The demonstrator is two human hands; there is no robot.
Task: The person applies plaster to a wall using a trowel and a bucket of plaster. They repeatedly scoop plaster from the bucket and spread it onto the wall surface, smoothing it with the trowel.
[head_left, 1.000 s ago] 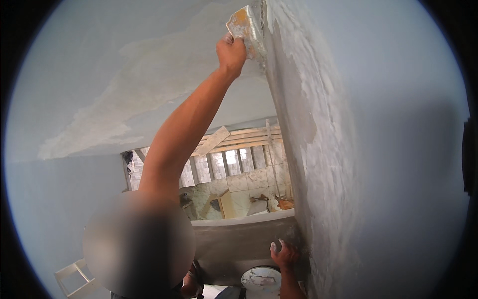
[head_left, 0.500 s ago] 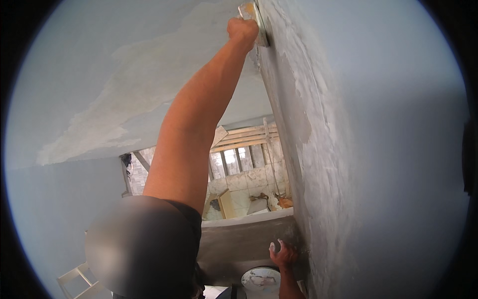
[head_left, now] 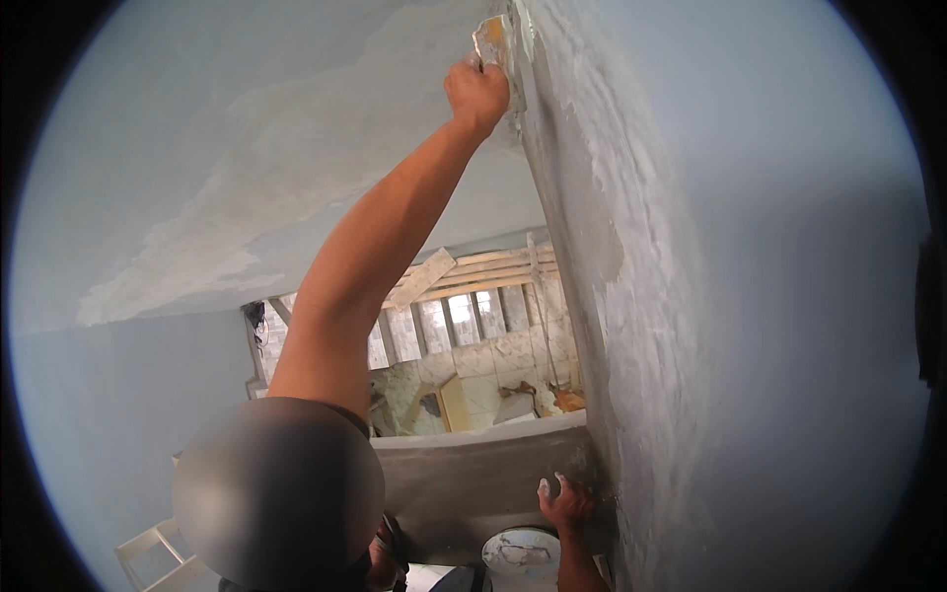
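Note:
High up, my left hand (head_left: 477, 91) is closed around a plaster-smeared trowel (head_left: 490, 39). The tool lies against the corner edge of the wall, beside a strip of grey plaster (head_left: 582, 187); its grip is mostly covered by my fingers. Lower down, my right hand (head_left: 566, 501) is over the grey plastered ledge (head_left: 464, 483), near where it meets the right wall. Its thumb and a finger stand apart with white-coated tips, and I see nothing in it. A round, white-topped container (head_left: 521, 553) is just left of my right forearm.
Beyond the ledge lie a tiled floor (head_left: 473, 363), wooden boards (head_left: 493, 266) and loose scraps (head_left: 518, 405). The plastered wall (head_left: 671, 326) rises close on the right. At the lower left stands a pale ladder-like frame (head_left: 158, 553). A blurred patch hides my left shoulder area.
My left hand has come slightly lower with the trowel, and its elbow has shifted left and bent more. My right hand stays over the ledge.

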